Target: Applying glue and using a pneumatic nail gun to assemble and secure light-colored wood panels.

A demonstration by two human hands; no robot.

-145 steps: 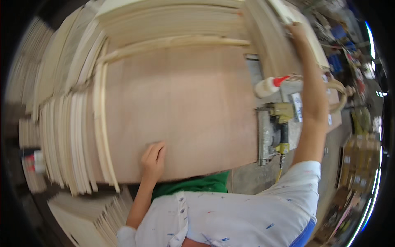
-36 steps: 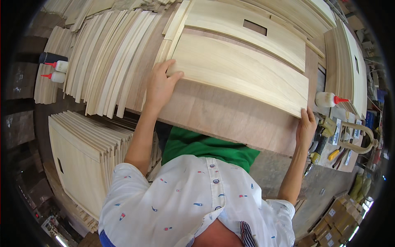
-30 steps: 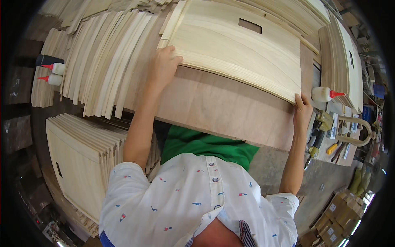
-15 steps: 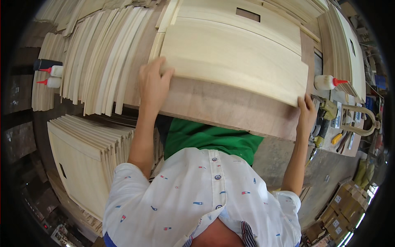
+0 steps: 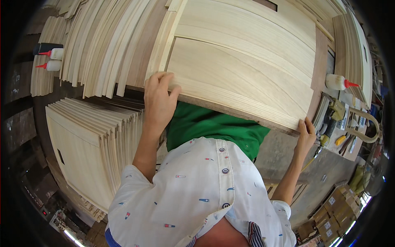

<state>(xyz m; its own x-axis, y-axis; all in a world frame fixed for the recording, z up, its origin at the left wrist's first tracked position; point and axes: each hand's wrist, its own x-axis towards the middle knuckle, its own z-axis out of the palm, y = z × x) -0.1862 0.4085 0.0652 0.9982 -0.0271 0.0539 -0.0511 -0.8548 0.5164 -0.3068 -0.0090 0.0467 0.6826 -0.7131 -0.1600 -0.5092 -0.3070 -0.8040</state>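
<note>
A pale wooden board (image 5: 242,78) lies along the near edge of the workbench, its long front edge toward me. My left hand (image 5: 159,101) holds its near left corner, fingers bent over the top and thumb at the front edge. At the near right corner my right hand (image 5: 305,136) grips the board's end, with part of the fingers hidden. Beyond a dark seam lies a second pale board (image 5: 247,39), and farther off a panel with a dark rectangular slot (image 5: 266,5). Narrow wooden strips (image 5: 164,43) run along the boards' left ends.
Long strips (image 5: 105,49) are piled at left, near glue bottles (image 5: 54,65). Slotted panels (image 5: 80,152) stand stacked below them. Another glue bottle (image 5: 336,82), a yellowish air tool (image 5: 338,110) and a curved clamp-like frame (image 5: 366,123) lie at right. Cartons (image 5: 337,210) stand lower right.
Both hands have drawn the board toward me and down to the bench's near edge. More of the board behind it now shows, with a seam between them.
</note>
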